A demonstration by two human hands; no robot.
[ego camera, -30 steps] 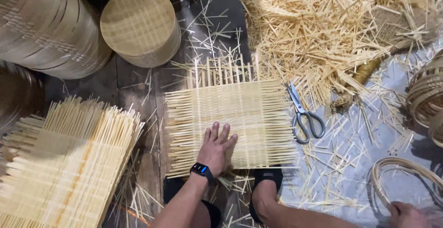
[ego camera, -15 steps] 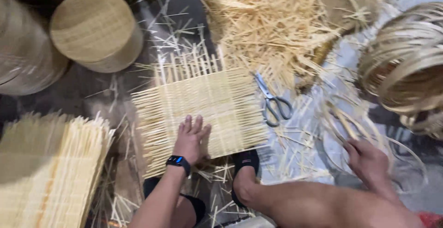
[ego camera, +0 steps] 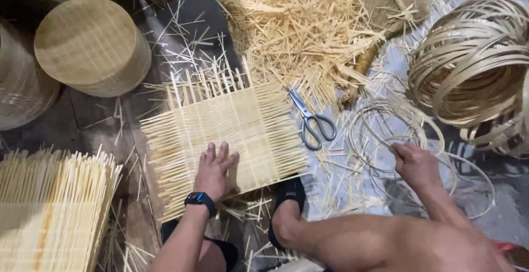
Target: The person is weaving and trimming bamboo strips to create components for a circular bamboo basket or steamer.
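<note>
Workshop floor (ego camera: 82, 129) of dark, worn boards at left, strewn with pale bamboo splinters (ego camera: 182, 46); at right a grey-blue sheet (ego camera: 496, 217) covers the ground. Light is even and diffuse. No walls, windows or furniture fall within view.

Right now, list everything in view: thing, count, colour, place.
Square woven bamboo mat: one, pale yellow, centre floor.
Stacked woven mats: one pile, yellow, lower left.
Round woven bamboo drums: at least two, tan, upper left.
Bamboo sliver heap: one, straw-coloured, top centre.
Grey-handled scissors: one, right of mat.
Coiled bamboo strips: one bundle, tan, upper right.
Thin bamboo hoops: several, pale, by right hand.
Left hand: flat on mat, black wristwatch.
Right hand: gripping a hoop.
</note>
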